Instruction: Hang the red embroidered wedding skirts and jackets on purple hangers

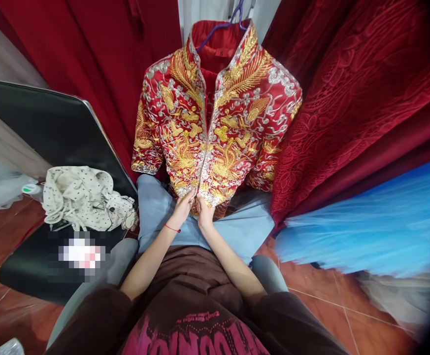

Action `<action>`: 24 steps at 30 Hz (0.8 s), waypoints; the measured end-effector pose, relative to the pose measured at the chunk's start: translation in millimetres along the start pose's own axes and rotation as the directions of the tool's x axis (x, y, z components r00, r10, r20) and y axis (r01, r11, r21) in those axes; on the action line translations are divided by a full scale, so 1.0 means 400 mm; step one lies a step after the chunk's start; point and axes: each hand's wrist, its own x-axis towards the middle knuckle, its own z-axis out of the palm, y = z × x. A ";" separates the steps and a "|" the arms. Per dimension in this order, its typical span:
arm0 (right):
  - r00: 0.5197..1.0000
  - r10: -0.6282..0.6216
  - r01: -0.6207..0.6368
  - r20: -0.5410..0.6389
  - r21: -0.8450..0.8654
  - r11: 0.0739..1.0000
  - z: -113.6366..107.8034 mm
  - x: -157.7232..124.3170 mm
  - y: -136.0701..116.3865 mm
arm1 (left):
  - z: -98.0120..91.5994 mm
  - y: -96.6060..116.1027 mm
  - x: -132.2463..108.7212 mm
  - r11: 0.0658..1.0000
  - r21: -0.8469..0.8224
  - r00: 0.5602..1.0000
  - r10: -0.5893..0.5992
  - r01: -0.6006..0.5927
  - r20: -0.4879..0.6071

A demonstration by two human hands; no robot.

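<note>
Both your hands grip the red jacket at the bottom of its front edges.

Your left hand, a red cord on its wrist, is closed with thumb and fingers pinching the left-hand edge as you see it; your right hand is closed on the other edge, just beside it. The jacket, stitched in gold and silver, hangs in front of you on a purple hanger, its hem above your lap; its front gapes at the collar and the edges meet lower down. On your left, a spotted cloth lies on a black chair. On your right hang red lace and, below it, blue tulle, over a tiled floor.
</note>
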 end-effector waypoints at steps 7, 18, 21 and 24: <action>1.000 0.008 -0.008 -0.002 0.022 1.000 0.003 -0.003 -0.002 | -0.005 -0.003 0.001 1.000 0.002 1.000 0.024 -0.024 -0.005; 0.999 -0.032 0.032 -0.032 0.020 0.999 0.000 0.003 -0.001 | -0.012 -0.009 -0.004 0.999 0.033 0.999 0.030 -0.031 0.014; 0.999 -0.035 0.035 -0.002 -0.029 0.999 0.002 0.000 -0.011 | 0.000 0.000 -0.011 1.000 0.002 1.000 0.024 -0.024 0.013; 0.998 -0.050 0.053 0.031 -0.109 0.993 0.003 -0.002 -0.024 | 0.019 0.015 -0.024 0.998 -0.062 0.998 0.004 0.000 0.062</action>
